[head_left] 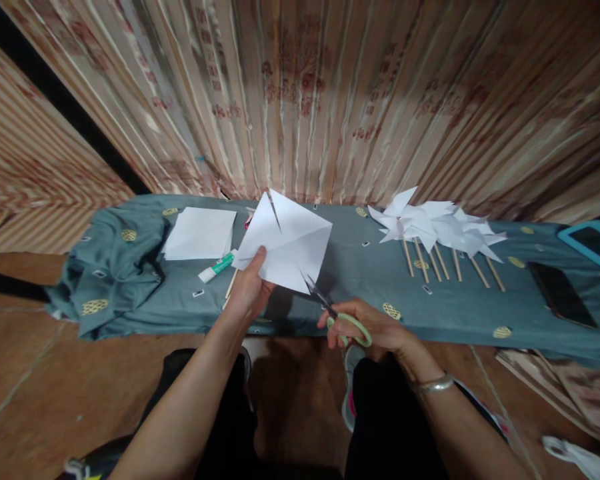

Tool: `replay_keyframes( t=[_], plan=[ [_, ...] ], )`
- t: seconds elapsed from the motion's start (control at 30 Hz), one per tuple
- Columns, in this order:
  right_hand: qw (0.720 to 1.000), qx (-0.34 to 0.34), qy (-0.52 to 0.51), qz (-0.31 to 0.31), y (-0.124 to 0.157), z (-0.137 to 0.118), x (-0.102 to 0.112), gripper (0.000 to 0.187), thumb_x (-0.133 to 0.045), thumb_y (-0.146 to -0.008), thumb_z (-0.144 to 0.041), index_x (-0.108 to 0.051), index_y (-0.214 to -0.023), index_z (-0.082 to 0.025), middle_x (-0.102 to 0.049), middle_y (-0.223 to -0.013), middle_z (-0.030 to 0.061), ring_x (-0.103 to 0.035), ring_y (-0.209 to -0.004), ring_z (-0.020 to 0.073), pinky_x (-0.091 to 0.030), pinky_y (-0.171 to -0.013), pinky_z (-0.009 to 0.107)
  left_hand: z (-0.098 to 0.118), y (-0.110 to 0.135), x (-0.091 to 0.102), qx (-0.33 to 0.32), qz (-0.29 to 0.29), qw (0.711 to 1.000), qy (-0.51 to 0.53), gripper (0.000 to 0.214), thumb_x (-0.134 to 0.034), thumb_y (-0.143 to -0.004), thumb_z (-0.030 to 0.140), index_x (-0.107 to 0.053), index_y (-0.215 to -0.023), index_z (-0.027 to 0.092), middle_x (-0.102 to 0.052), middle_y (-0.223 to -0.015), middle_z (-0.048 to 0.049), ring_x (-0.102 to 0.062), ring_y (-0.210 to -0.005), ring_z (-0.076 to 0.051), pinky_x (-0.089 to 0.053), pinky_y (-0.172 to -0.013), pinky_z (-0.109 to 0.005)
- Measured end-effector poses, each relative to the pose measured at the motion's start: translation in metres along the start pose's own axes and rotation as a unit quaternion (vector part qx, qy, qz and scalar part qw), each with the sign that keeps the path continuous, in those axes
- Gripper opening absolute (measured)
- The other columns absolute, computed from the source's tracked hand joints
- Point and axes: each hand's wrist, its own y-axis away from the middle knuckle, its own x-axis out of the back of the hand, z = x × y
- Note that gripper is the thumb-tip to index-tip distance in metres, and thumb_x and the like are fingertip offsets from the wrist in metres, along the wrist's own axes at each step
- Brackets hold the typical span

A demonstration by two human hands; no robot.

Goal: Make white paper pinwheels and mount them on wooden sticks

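Note:
My left hand (253, 287) grips a square sheet of white paper (293, 233) by its near left side, thumb on top. The sheet has one slit running in from its far corner and creases across it. In my right hand (363, 323) is a pair of scissors (350, 327) with pale green handles. Their blades are parted at the sheet's near corner, where a second cut shows. Beside my left hand lie a green and white glue stick (217, 267) and some wooden sticks (231, 285), partly hidden by the hand and paper.
A stack of white paper (200, 233) lies on the left of the cloth-covered surface (290, 313). Several white paper pinwheels (435, 223) on sticks lie to the right. Farther right are a black phone (563, 293) and a blue-framed device (595, 243). A patterned curtain (300, 100) hangs behind.

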Motion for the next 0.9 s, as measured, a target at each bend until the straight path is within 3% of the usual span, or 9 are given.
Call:
replay_keyframes(
  t=[0.1, 0.2, 0.27, 0.33, 0.43, 0.57, 0.63, 0.77, 0.9],
  plan=[
    [0.999, -0.018, 0.030, 0.020, 0.016, -0.003, 0.021, 0.060, -0.074, -0.062, -0.066, -0.067, -0.088, -0.013, -0.068, -0.066, 0.0040, -0.056, -0.056, 0.0100, -0.043, -0.054, 0.022, 0.009, -0.004, 0.005, -0.033, -0.008, 0.999, -0.006, 0.027, -0.052, -0.090, 0.011, -0.065, -0.113, 0.013, -0.075, -0.103, -0.0079, -0.070, -0.097, -0.018, -0.054, -0.091, -0.029],
    [0.984, 0.028, 0.038, 0.173, 0.023, -0.003, 0.040, 0.053, -0.074, -0.065, -0.062, -0.067, -0.089, -0.015, -0.068, -0.065, 0.0034, -0.055, -0.053, 0.0103, -0.042, -0.051, 0.023, 0.007, -0.004, 0.010, -0.041, -0.023, 0.998, -0.044, 0.029, -0.057, -0.085, 0.010, -0.065, -0.113, 0.013, -0.075, -0.102, -0.0075, -0.070, -0.098, -0.020, -0.054, -0.092, -0.031],
    [0.943, 0.097, 0.025, 0.316, 0.020, -0.004, 0.045, 0.052, -0.078, -0.062, -0.058, -0.066, -0.093, -0.018, -0.071, -0.073, 0.0040, -0.058, -0.058, 0.0120, -0.045, -0.054, 0.024, -0.001, -0.001, 0.013, -0.023, -0.046, 0.995, -0.080, 0.030, -0.063, -0.081, 0.012, -0.067, -0.110, 0.014, -0.075, -0.100, -0.0071, -0.070, -0.097, -0.021, -0.053, -0.091, -0.032],
    [0.905, 0.156, 0.025, 0.395, 0.013, -0.005, 0.044, 0.053, -0.083, -0.056, -0.052, -0.064, -0.095, -0.021, -0.072, -0.083, 0.0035, -0.062, -0.068, 0.0148, -0.048, -0.060, 0.026, -0.013, 0.002, 0.016, 0.005, -0.068, 0.990, -0.120, 0.027, -0.069, -0.076, 0.016, -0.070, -0.103, 0.015, -0.075, -0.099, -0.0076, -0.069, -0.097, -0.023, -0.053, -0.090, -0.032],
    [0.905, 0.188, 0.024, 0.381, 0.003, -0.007, 0.038, 0.053, -0.087, -0.052, -0.044, -0.064, -0.095, -0.020, -0.070, -0.083, 0.0004, -0.062, -0.072, 0.0147, -0.049, -0.064, 0.026, -0.029, 0.005, 0.021, 0.050, -0.079, 0.980, -0.176, 0.027, -0.078, -0.069, 0.023, -0.071, -0.092, 0.013, -0.075, -0.099, -0.0099, -0.069, -0.098, -0.025, -0.052, -0.088, -0.032],
    [0.937, 0.141, -0.023, 0.319, -0.002, -0.008, 0.032, 0.048, -0.086, -0.052, -0.042, -0.065, -0.087, -0.018, -0.067, -0.069, -0.0032, -0.057, -0.059, 0.0116, -0.045, -0.054, 0.024, -0.034, 0.006, 0.023, 0.075, -0.091, 0.974, -0.192, 0.036, -0.083, -0.062, 0.029, -0.071, -0.090, 0.012, -0.075, -0.096, -0.0106, -0.069, -0.093, -0.026, -0.052, -0.083, -0.031],
    [0.932, 0.133, -0.061, 0.331, -0.004, -0.009, 0.030, 0.048, -0.088, -0.048, -0.041, -0.064, -0.084, -0.019, -0.065, -0.064, -0.0046, -0.055, -0.055, 0.0106, -0.043, -0.052, 0.024, -0.030, 0.007, 0.018, 0.085, -0.115, 0.975, -0.168, 0.037, -0.081, -0.065, 0.035, -0.071, -0.092, 0.013, -0.075, -0.093, -0.0104, -0.069, -0.091, -0.026, -0.052, -0.080, -0.031],
    [0.876, 0.182, -0.143, 0.423, -0.014, -0.014, 0.026, 0.045, -0.088, -0.047, -0.038, -0.064, -0.080, -0.020, -0.062, -0.063, -0.0061, -0.053, -0.054, 0.0100, -0.042, -0.052, 0.023, -0.016, 0.016, 0.000, 0.114, -0.180, 0.975, -0.059, 0.046, -0.064, -0.078, 0.054, -0.069, -0.101, 0.014, -0.074, -0.098, -0.0122, -0.067, -0.102, -0.029, -0.053, -0.087, -0.038],
    [0.812, 0.248, -0.214, 0.483, -0.029, -0.021, 0.027, 0.041, -0.085, -0.051, -0.038, -0.062, -0.079, -0.020, -0.063, -0.067, -0.0049, -0.055, -0.059, 0.0103, -0.045, -0.059, 0.024, -0.015, 0.027, -0.017, 0.126, -0.240, 0.962, 0.005, 0.057, -0.061, -0.076, 0.062, -0.066, -0.109, 0.016, -0.070, -0.112, -0.0129, -0.059, -0.117, -0.030, -0.049, -0.095, -0.042]
  ],
)
